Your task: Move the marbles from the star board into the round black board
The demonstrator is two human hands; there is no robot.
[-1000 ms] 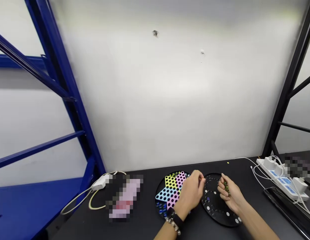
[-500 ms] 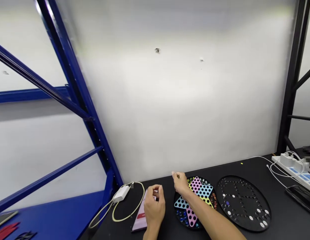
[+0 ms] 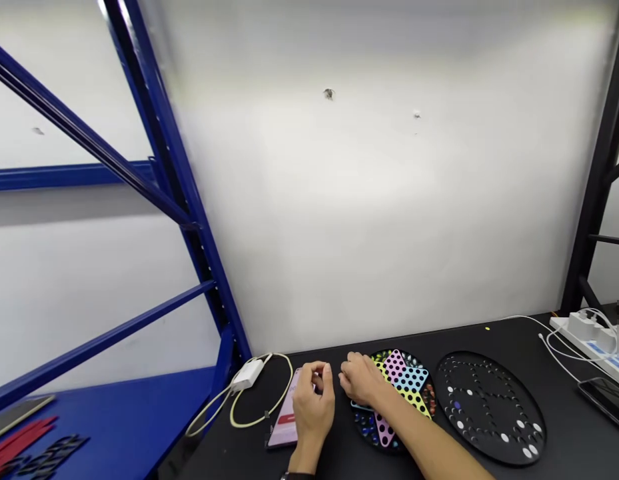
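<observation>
My left hand (image 3: 313,403) lies curled over the upper end of a pink phone (image 3: 285,427) that rests flat on the black table (image 3: 489,340). My right hand (image 3: 362,379) is just to its right, fingers curled down at the left rim of a round board (image 3: 406,383) with a coloured star of holes and marbles round its edge. What the right hand's fingers hold is hidden. A black round disc (image 3: 489,407) with holes and a few white dots lies to the right of the board, away from both hands.
A white charger (image 3: 248,376) with a looped yellowish cable sits left of the phone. A white power strip (image 3: 592,337) and a dark phone (image 3: 606,397) are at the far right. A blue rack (image 3: 189,220) stands at the left, with red strips (image 3: 19,443) on its shelf.
Both hands left the black disc and moved left. The left hand came onto the pink phone; the right hand crossed the coloured board and dropped to its left rim. The view swung left.
</observation>
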